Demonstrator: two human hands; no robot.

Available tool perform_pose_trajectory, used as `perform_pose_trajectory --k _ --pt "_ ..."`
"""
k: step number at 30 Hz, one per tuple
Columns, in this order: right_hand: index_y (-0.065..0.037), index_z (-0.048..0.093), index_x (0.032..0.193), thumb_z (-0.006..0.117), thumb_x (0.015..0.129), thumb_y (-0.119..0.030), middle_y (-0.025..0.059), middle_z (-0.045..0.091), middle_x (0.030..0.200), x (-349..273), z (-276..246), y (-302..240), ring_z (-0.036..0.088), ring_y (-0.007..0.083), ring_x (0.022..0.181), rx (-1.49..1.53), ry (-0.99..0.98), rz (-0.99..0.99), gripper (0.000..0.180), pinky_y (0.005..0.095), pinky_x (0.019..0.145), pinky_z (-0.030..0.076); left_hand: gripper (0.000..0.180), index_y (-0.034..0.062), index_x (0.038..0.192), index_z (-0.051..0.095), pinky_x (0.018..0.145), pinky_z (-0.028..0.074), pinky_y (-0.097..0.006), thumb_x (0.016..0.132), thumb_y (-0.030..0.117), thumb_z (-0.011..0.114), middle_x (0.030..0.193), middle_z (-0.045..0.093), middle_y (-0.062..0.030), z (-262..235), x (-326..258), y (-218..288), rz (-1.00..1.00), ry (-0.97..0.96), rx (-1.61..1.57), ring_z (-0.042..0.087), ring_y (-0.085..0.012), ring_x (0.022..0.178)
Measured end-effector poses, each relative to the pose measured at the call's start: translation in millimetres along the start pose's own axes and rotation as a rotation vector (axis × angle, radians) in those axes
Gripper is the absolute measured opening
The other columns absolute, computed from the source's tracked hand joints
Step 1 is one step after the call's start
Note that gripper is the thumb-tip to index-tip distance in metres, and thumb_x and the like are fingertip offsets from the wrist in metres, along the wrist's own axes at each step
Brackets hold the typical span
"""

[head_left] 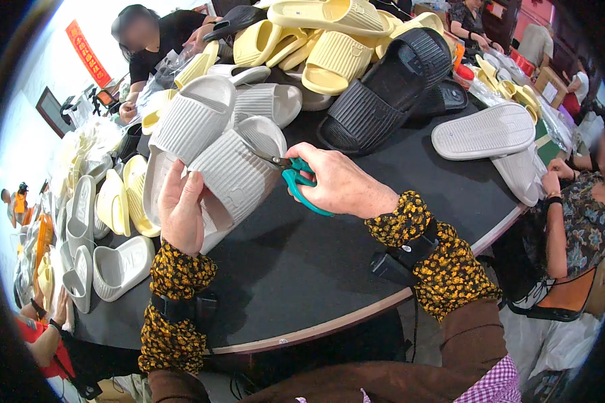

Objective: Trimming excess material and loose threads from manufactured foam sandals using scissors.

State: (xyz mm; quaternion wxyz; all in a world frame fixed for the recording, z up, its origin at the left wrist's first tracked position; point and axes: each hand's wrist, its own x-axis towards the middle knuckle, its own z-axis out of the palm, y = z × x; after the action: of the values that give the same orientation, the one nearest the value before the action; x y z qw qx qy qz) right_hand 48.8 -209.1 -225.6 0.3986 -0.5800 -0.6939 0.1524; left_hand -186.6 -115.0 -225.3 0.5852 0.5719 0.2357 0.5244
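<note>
A pair of light grey slide sandals [238, 173] with ribbed straps is held up over the table by my left hand [183, 209]. The thumb and fingers of that hand close on the pair from its near side. My right hand [343, 183] grips small scissors [301, 181] with teal handles. Their metal tip lies against the strap edge of the right-hand sandal, near its opening. Whether the blades are parted is too small to tell. Part of the left palm and the soles under the straps are hidden.
On the dark table [275, 289], yellow slides [336, 60] pile up at the back, beside black slides [390, 94]. Grey slides [484, 131] lie at the right; more grey ones [121, 269] are at the left. Co-workers sit around, one at the right [578, 201].
</note>
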Motion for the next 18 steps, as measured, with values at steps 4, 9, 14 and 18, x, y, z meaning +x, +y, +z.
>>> perform_pose_trajectory --k 4,9,14,18 --pt "0.000 0.052 0.106 0.066 0.076 -0.013 0.0168 0.061 0.078 0.1 1.3 3.8 0.063 0.0266 0.072 0.000 0.023 -0.006 0.035 0.0353 0.067 0.049 0.047 -0.0033 0.134 0.036 0.086 0.044 -0.032 0.091 0.007 0.052 0.110 0.058 -0.0106 -7.0 1.7 -5.2 -0.154 0.019 -0.180 0.057 -0.0178 0.096" --pt "-0.003 0.053 0.105 0.061 0.078 -0.020 0.0202 0.063 0.080 0.9 1.4 5.2 0.062 0.0372 0.077 -0.002 0.030 0.032 0.033 0.0442 0.070 0.049 0.039 -0.0025 0.129 0.041 0.075 0.050 -0.033 0.089 0.000 0.044 0.106 0.061 -0.0135 -12.7 2.8 -9.3 -0.341 0.043 -0.159 0.061 -0.0186 0.087" --pt "0.000 0.052 0.106 0.063 0.077 -0.013 0.0213 0.061 0.078 0.0 1.0 8.7 0.062 0.0345 0.074 -0.055 0.056 0.017 0.034 0.0398 0.068 0.049 0.038 -0.0052 0.127 0.040 0.061 0.050 -0.027 0.090 0.000 0.042 0.100 0.061 -0.0143 6.0 2.5 0.3 -0.390 0.113 -0.061 0.061 -0.0150 0.075" --pt "0.000 0.052 0.105 0.062 0.077 -0.013 0.0216 0.061 0.078 1.1 1.2 4.2 0.062 0.0358 0.074 -0.060 0.051 0.022 0.032 0.0403 0.068 0.048 0.034 -0.0070 0.122 0.042 0.041 0.041 -0.023 0.090 0.004 0.043 0.076 0.058 -0.0093 -18.1 4.9 3.8 -0.354 0.018 0.094 0.046 -0.0074 0.046"
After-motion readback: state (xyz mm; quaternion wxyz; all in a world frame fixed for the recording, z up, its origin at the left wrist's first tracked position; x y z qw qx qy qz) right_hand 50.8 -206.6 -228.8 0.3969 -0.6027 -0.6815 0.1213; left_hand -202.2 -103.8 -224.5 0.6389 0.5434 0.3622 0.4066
